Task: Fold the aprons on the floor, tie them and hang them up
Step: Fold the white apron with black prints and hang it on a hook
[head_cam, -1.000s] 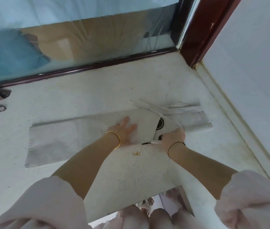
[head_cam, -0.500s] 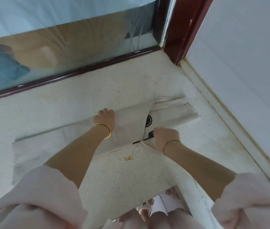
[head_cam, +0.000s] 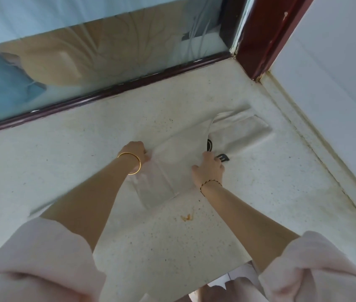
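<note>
Where the speckled floor (head_cam: 151, 232) meets the glass panel (head_cam: 107, 51), its dark red frame (head_cam: 266, 35) and the white wall (head_cam: 336, 62), a white apron (head_cam: 179, 153) lies partly folded, its far end flat on the floor near the corner. The left hand (head_cam: 136, 151), wearing a gold bangle (head_cam: 130, 162), grips a raised fold of the apron, its fingers (head_cam: 145, 152) curled around the cloth. The right hand (head_cam: 209, 168), wearing a beaded bracelet (head_cam: 211, 184), rests on the apron just beside a black print (head_cam: 210, 144); its fingers (head_cam: 218, 162) are bent down onto the fabric, but whether they pinch it cannot be told. The cloth between the two hands is blurred. An orange scrap (head_cam: 187, 217) lies on the floor just nearer the person than the apron. Pale pink sleeves (head_cam: 42, 258) are pushed up both forearms.
</note>
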`<state>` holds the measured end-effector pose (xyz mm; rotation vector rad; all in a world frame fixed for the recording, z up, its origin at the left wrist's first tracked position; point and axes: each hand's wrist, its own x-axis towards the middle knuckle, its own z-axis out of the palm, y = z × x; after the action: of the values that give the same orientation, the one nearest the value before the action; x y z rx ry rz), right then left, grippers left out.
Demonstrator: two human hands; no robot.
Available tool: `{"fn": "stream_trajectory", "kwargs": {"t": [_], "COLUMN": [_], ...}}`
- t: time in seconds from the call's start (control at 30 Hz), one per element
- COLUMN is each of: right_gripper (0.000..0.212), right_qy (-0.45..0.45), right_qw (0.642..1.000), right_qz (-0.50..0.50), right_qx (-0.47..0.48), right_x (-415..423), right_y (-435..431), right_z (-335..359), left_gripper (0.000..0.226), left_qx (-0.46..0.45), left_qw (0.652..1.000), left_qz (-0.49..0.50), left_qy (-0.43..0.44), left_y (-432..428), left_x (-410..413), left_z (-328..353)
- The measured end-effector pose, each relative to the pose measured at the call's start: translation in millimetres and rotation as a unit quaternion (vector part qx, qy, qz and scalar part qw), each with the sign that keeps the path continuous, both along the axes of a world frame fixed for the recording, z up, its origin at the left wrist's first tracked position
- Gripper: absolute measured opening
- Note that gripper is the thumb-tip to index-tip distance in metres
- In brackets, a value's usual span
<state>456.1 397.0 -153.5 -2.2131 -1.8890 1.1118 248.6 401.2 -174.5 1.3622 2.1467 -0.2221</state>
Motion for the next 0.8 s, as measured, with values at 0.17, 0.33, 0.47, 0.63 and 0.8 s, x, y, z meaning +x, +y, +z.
{"fn": "stream_trajectory", "kwargs": {"t": [0.17, 0.33, 0.47, 0.63, 0.8], "right_gripper": [0.053, 0.034, 0.027, 0.042, 0.045], "right_qy": [-0.057, -0.091, -0.096, -0.111, -0.130], "right_qw": [0.995, 0.946, 0.888, 0.901, 0.898], "right_qz": [0.020, 0.241, 0.408, 0.376, 0.386], "right_qx": [0.083, 0.198, 0.188, 0.185, 0.165], "right_x": [-5, -8, -32, -37, -36], "right_y": [47, 31, -19, -32, -30], "right_z": [-8, 0, -18, -26, -29], "left_gripper": [0.043, 0.030, 0.034, 0.030, 0.038], "left_qx": [0.058, 0.082, 0.021, -0.139, -0.281], "left_qw": [0.994, 0.990, 0.997, 0.979, 0.938], "left_qz": [0.054, 0.060, 0.043, 0.094, 0.116], "left_qy": [-0.071, -0.097, -0.056, -0.119, -0.165], "left_y": [18, 13, -15, -62, -101], "left_x": [5, 7, -12, -35, -53], "left_z": [-5, -11, -1, 14, 31]}}
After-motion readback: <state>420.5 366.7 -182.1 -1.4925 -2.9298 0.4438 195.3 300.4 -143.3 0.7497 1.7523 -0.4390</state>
